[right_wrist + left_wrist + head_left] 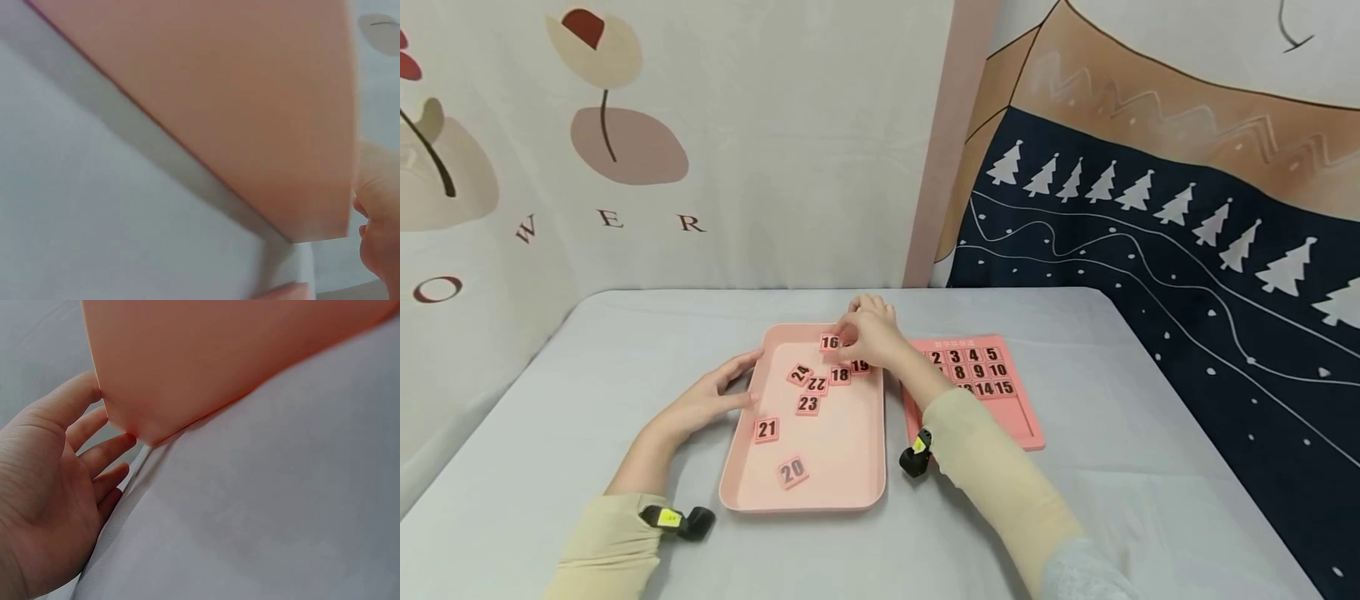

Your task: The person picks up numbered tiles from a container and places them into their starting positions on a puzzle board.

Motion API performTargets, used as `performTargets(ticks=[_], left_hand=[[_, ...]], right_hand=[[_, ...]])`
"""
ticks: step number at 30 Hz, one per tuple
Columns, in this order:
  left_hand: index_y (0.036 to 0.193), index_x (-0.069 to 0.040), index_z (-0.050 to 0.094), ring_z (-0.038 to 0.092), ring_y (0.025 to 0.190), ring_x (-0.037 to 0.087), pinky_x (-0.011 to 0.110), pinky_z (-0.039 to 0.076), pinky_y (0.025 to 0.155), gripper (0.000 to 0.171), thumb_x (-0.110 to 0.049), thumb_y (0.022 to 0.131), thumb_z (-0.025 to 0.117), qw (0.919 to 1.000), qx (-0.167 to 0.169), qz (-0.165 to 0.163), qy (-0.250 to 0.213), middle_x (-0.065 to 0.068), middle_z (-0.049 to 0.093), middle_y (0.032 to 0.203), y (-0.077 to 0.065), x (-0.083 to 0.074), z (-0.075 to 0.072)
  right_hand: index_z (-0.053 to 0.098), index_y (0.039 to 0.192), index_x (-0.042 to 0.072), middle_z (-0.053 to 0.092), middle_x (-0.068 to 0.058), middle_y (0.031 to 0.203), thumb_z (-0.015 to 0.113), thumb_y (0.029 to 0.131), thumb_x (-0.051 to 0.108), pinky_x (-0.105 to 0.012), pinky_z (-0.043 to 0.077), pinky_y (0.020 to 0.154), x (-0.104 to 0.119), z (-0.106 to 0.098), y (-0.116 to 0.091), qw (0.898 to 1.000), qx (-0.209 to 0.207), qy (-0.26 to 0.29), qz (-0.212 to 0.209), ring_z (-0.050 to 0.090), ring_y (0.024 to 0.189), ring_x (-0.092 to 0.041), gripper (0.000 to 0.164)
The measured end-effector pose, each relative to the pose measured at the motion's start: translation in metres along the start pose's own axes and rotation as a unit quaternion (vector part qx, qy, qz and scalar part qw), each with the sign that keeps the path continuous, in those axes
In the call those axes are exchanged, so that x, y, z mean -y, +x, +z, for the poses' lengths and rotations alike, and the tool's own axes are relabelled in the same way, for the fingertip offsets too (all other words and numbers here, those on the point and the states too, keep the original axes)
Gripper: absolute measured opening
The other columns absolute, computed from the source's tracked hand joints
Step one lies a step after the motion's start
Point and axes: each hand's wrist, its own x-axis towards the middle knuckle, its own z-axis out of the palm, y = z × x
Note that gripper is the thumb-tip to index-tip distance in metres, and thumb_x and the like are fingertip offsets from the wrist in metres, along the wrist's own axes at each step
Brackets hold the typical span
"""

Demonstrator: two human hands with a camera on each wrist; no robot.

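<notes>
My left hand point(703, 402) rests against the left side of the pink tray point(842, 479). In the left wrist view, fingertips of the left hand point(62, 450) touch the tray's outer wall, fingers spread and relaxed. Over the tray's far right corner, my right hand point(874, 335) has its bent finger and thumb beside the number 16 tile point(830, 342); whether they pinch it is unclear. Another tile is partly hidden under this hand. In the right wrist view, the tray wall hides much of the right hand point(380, 212). Number 18 point(840, 375) and 19 point(861, 367) tiles lie just nearer.
Right of the tray lies a pink number board point(1018, 417) with rows of tiles up to 15, partly behind my right forearm. Several loose tiles lie in the tray, including number 21 point(767, 430) and 20 point(792, 472). Fabric point(805, 167) hangs behind the table point(1120, 500).
</notes>
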Motion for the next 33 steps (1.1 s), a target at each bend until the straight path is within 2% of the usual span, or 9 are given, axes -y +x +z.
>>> performTargets(ticks=[5,11,19,26,33], left_hand=[[0.150,-0.004,0.027,0.016,0.141,0.036,0.054,0.010,0.113,0.072,-0.015,0.090,0.066,1.0000,0.000,-0.003,0.000,0.018,0.024,0.154,0.001,0.000,0.002],[0.151,-0.005,0.027,0.016,0.141,0.036,0.055,0.011,0.112,0.072,-0.014,0.090,0.066,1.0000,-0.002,-0.003,-0.001,0.017,0.025,0.154,0.001,0.000,0.002],[0.151,-0.005,0.027,0.015,0.141,0.037,0.055,0.010,0.112,0.071,-0.013,0.091,0.065,1.0000,0.001,-0.007,-0.005,0.017,0.024,0.154,0.000,-0.001,0.001],[0.151,-0.004,0.026,0.016,0.141,0.037,0.055,0.010,0.113,0.071,-0.013,0.091,0.064,1.0000,0.004,-0.006,-0.005,0.018,0.024,0.154,0.000,-0.001,0.001],[0.150,-0.003,0.026,0.017,0.141,0.038,0.055,0.011,0.112,0.071,-0.013,0.091,0.064,1.0000,-0.001,-0.006,0.002,0.019,0.024,0.154,0.001,-0.001,0.001]], right_hand=[[0.072,0.100,0.024,0.040,0.003,0.108,0.080,0.075,0.036,-0.038,0.026,0.092,0.005,-0.019,-0.016,0.999,-0.024,0.015,-0.021,0.032,0.110,-0.019,0.028],[0.073,0.095,0.022,0.040,0.003,0.107,0.081,0.073,0.030,-0.038,0.025,0.092,0.009,-0.041,-0.045,0.996,-0.057,0.041,-0.055,0.033,0.107,-0.020,0.025],[0.073,0.092,0.021,0.041,0.002,0.104,0.083,0.071,0.021,-0.039,0.027,0.086,-0.001,-0.062,-0.090,0.992,-0.086,0.060,-0.074,0.034,0.100,-0.020,0.023],[0.072,0.088,0.022,0.043,0.002,0.103,0.084,0.066,0.017,-0.040,0.027,0.084,-0.025,-0.060,-0.126,0.992,-0.084,0.067,-0.066,0.035,0.100,-0.020,0.026],[0.072,0.091,0.023,0.044,0.004,0.103,0.083,0.068,0.018,-0.048,0.024,0.096,-0.047,-0.049,-0.149,0.995,-0.062,0.064,-0.038,0.035,0.107,-0.020,0.025]])
